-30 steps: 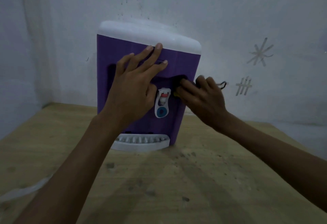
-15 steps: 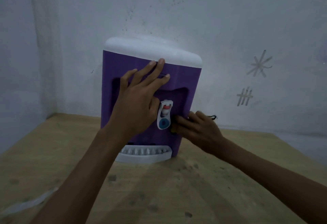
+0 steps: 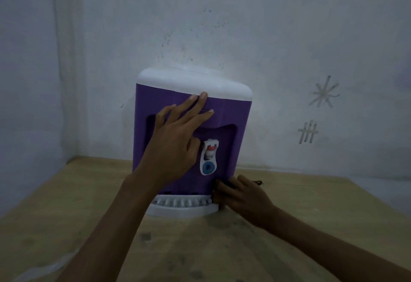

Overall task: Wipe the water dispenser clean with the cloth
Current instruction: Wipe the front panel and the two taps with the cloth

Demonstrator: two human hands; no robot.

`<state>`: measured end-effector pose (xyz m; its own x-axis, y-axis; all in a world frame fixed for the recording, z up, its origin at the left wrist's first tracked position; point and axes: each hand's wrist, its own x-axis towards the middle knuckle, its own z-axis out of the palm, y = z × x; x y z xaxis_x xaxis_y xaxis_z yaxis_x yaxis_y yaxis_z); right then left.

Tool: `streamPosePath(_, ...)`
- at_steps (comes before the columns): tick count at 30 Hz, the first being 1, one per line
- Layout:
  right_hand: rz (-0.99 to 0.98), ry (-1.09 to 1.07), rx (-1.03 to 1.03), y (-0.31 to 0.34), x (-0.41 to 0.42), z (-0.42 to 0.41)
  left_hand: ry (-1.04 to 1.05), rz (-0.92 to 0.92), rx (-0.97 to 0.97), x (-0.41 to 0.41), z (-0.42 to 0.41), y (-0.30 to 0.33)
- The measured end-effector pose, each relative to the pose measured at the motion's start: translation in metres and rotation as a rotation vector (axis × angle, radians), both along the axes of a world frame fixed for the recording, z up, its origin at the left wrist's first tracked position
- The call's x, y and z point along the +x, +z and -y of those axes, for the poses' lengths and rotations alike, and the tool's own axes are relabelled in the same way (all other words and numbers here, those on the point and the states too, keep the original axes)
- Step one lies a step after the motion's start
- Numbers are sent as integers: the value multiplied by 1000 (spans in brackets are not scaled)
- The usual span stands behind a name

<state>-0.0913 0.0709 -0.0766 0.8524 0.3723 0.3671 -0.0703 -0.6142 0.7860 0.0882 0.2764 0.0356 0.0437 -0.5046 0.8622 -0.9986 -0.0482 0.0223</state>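
Right hand (image 3: 241, 195) sits low at the bottom right front corner of the purple plastic water dispenser w/ white rounded top (image 3: 231, 112), fingers curled round a dark cloth (image 3: 229, 185) and pressing it vs. the purple wall just above the white ribbed drip tray (image 3: 184, 209). Cloth mostly hidden under the fingers; only a dark bunched bit shows at the knuckles, plus a thin dark loop poking out behind the hand, prob. part of it but cannot tell for sure. Left hand (image 3: 175, 146) lies flat on the dispenser's front, fingers straight and spread, tips near the seam where purple meets white, palm over the left part of the recessed tap bay, thumb beside the tap.

Dispenser: 1 unit, boxy, smooth matte sides, upright on a pale wooden tabletop (image 3: 311, 226) w/ dusty grey smudges, close to the wall corner. 1 white tap (image 3: 208, 159) shows in the recess, w/ a red knob and a blue ring below it; drip tray has a row of short ribs.

Both forearms bare, reaching fwd from the bottom edge; left arm rises steeply, right arm comes in low from the right. Behind: rough whitish wall (image 3: 289, 36) w/ dark specks, 2 scratched marks, a star shape (image 3: 324, 92) and a tally-like mark (image 3: 308, 133)
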Motion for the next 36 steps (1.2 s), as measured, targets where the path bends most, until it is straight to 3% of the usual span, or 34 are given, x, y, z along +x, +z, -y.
streamPosePath(8,239,-36,-117,120,4,7,-1,-1,9,1,-1,0)
streamPosePath(12,307,-36,-2,94,7,-3,-1,2,-2,-1,-3,1)
streamPosePath(16,173,-42,78,27,2,-11,-116,-43,-29,2,-12,8)
streamPosePath(20,61,-40,208,-9,1,-20,-177,-241,-198,18,-34,18)
streamPosePath(25,265,17,386,6,3,-63,-51,-405,-399,49,-61,29)
streamPosePath(29,293,178,379,31,34,-102,28,-600,-286,66,-65,17)
streamPosePath(36,354,324,271,87,129,-140,-114,-1094,-80,88,-78,5)
